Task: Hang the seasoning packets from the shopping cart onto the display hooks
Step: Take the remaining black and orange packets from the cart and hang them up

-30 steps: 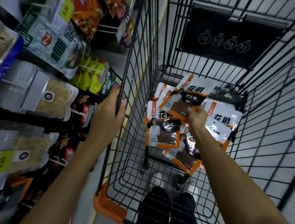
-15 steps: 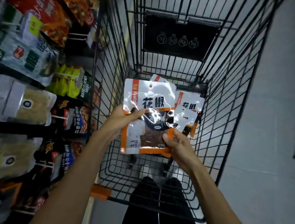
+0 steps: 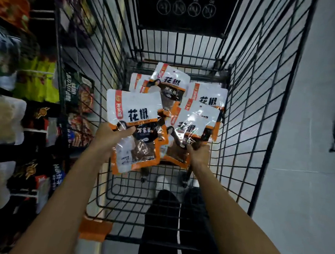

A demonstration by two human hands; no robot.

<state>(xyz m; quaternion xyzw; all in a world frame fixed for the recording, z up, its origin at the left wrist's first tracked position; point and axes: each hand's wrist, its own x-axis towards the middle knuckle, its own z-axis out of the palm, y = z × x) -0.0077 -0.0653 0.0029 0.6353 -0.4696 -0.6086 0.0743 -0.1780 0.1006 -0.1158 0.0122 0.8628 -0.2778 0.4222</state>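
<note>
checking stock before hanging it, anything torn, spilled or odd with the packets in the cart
Nothing looks torn or spilled. The loose packets in the cart lie in an overlapping heap at different tilts. The left hand holds a front packet; the right hand grips a second packet.

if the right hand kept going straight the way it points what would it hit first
Most likely the pile of packets just beyond the packet that the right hand grips, before the cart's far wire wall; depth is unclear from this one view.
</note>
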